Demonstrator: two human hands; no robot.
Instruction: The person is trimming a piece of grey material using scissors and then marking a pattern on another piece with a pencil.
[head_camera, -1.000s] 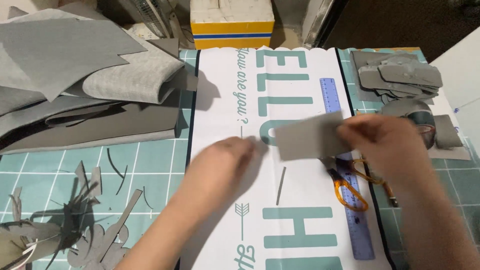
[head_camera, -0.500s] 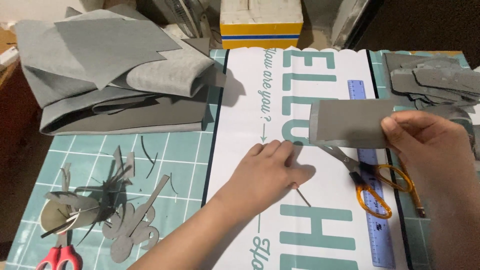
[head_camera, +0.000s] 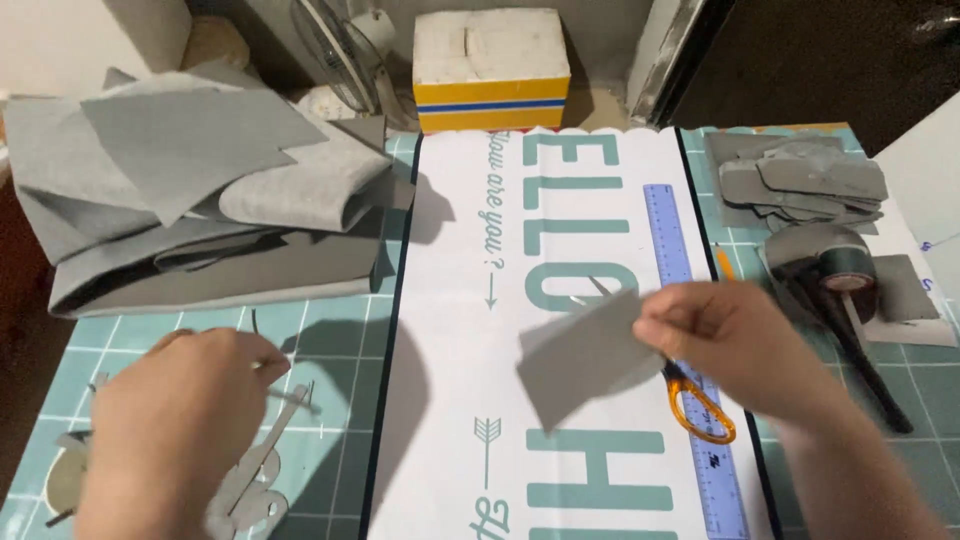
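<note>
- Right hand (head_camera: 735, 345) has its grip pinched on a grey felt piece (head_camera: 588, 352), thumb and fingers clamped on the piece's right edge, holding it tilted above the white printed sheet (head_camera: 470, 330).
- Left hand (head_camera: 175, 415) hovers low over the teal cutting mat (head_camera: 330, 340), fingers curled downward; whether that grip has anything in it cannot be told, as the back of the hand hides the palm.
- Just beside the left hand lie grey felt offcuts (head_camera: 255, 470), thin curved strips scattered on the mat.
- Under the held felt piece, orange-handled scissors (head_camera: 700, 405) lie on the sheet, their blades partly hidden by the piece.
- A blue ruler (head_camera: 690, 340) runs lengthwise along the sheet's right side, passing beneath the right hand.
- Far left of the worktop, a stack of folded grey felt (head_camera: 200, 200) lies in loose layers.
- Top right, a pile of cut grey shapes (head_camera: 800, 180) sits on the mat, with a dark tape roll (head_camera: 830, 265) just below it.
- At the back, a white box with yellow and blue bands (head_camera: 490, 70) stands at the sheet's top edge, a small fan (head_camera: 335, 45) beside it.
</note>
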